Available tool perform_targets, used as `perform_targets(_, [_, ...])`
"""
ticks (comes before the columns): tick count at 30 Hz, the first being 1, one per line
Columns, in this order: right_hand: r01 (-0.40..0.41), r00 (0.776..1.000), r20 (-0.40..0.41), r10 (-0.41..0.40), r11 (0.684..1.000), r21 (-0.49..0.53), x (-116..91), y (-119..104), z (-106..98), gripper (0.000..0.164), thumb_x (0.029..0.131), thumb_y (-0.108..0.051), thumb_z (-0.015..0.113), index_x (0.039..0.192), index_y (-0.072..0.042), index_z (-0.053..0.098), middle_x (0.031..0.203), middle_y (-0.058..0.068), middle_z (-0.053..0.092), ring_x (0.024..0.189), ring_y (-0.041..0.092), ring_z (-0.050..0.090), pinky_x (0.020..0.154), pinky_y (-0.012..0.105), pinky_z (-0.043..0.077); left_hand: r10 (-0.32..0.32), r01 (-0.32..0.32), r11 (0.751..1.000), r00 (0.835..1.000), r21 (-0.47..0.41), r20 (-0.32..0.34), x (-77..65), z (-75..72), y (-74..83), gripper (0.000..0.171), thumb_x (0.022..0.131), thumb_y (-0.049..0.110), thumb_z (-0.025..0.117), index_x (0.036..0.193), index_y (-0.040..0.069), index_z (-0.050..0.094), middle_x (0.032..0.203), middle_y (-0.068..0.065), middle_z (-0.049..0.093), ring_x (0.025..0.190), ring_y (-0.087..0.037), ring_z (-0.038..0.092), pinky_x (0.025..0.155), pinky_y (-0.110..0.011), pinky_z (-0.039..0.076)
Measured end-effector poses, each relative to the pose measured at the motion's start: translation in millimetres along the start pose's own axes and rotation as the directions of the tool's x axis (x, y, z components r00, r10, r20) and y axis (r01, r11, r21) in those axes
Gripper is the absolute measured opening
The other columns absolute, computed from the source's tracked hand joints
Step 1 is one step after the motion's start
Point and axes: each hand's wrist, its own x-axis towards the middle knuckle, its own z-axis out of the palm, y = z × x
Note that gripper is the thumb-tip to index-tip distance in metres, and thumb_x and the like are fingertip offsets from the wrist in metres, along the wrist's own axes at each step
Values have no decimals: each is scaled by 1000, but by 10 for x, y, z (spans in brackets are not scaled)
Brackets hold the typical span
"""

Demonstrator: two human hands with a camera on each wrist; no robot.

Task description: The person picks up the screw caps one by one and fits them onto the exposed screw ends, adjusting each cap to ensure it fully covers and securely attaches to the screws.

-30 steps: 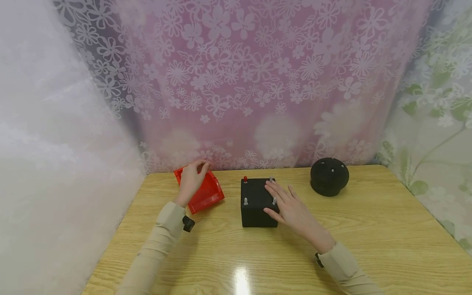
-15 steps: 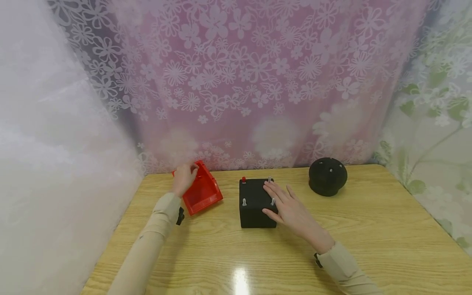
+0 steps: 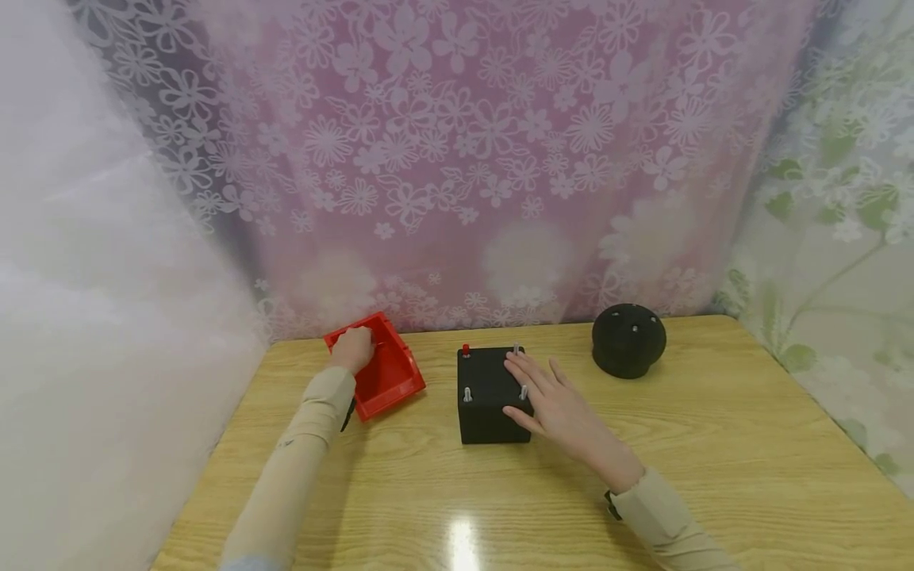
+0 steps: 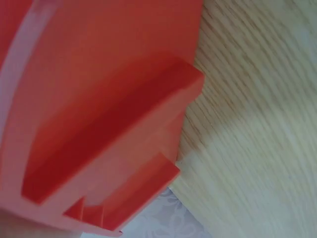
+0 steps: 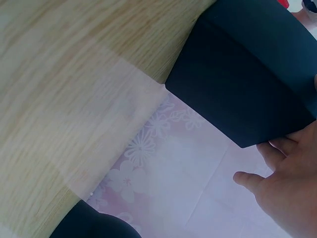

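Note:
In the head view my left hand (image 3: 353, 350) reaches into a red plastic bin (image 3: 389, 373) at the table's left. Its fingers point down and are hidden, so what they touch does not show. The bin's red wall (image 4: 114, 34) fills much of the left wrist view. My right hand (image 3: 560, 408) rests with extended fingers on the right side of a black box (image 3: 491, 373). Metal posts stand near the corners of the box's top. A small red cap (image 3: 466, 349) covers the far left post; the other posts are bare metal.
A rounded black object (image 3: 628, 341) with small metal bits on its top stands at the back right. The wooden table (image 3: 400, 492) ends at a floral curtain (image 3: 443, 159) behind, with more cloth at both sides.
My left hand has moved left and down into the red bin, and its fingers have gone out of sight. The right hand stays on the black box. The whole view has shifted slightly.

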Motion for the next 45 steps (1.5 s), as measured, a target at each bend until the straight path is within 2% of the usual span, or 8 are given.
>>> perform_targets(3, [20,1000,-23,-21,1000,-7,3,-2,9,76,103,-57,47,155,-2,39,160,16,37,148,29,36,118,61,26,-46,43,998,997,38,58,-90,-66,115,19,100,5,56,93,-5,70,95,-24,72,73,-33,69,67,-45,59])
perform_targets(8, [38,998,-54,-38,999,-5,10,-8,18,78,103,-61,40,153,-1,41,159,16,39,146,30,38,117,62,27,-19,16,998,999,68,44,-165,-49,167,21,101,0,52,95,-7,70,91,-25,72,68,-30,66,63,-43,58])
perform_targets(14, [40,997,-62,-40,999,-6,18,1,28,79,104,-63,34,153,-1,41,159,16,40,146,30,39,116,63,28,-4,1,997,999,79,38,-188,-44,179,17,102,1,54,107,-10,66,99,-27,70,82,-36,70,72,-46,60])
perform_targets(25, [18,1000,-16,-18,1000,8,5,-2,4,76,101,-54,53,155,-2,37,161,15,36,149,30,35,120,60,22,-45,39,994,997,99,64,-193,-37,207,25,102,-1,52,122,-16,57,111,-33,65,98,-45,68,84,-52,59])
perform_targets(29, [25,999,-30,-25,1000,5,8,9,12,76,101,-53,54,155,-2,38,160,16,37,148,30,36,118,62,26,-53,46,991,997,122,57,-205,-46,237,22,101,-2,55,118,-15,60,109,-31,66,97,-44,68,82,-52,60])
perform_targets(34, [42,997,-59,-42,999,9,17,30,30,76,103,-58,43,154,-1,40,159,17,39,146,32,39,115,64,30,-54,49,991,998,127,33,-210,-50,263,17,101,2,56,108,-12,63,103,-29,69,91,-43,70,77,-51,61])
perform_targets(39, [32,998,-47,-31,999,28,17,47,37,78,104,-61,36,155,-2,39,160,15,37,148,30,36,116,63,28,-57,54,990,998,128,22,-211,-27,266,16,101,4,58,104,-9,67,102,-27,71,89,-42,71,76,-52,61])
perform_targets(45, [24,999,-41,-23,999,28,20,60,33,76,103,-59,42,155,-3,39,160,15,37,148,30,36,117,62,26,-36,34,994,999,102,18,-184,-19,244,15,99,2,60,95,-4,72,93,-23,73,75,-35,70,68,-47,62])
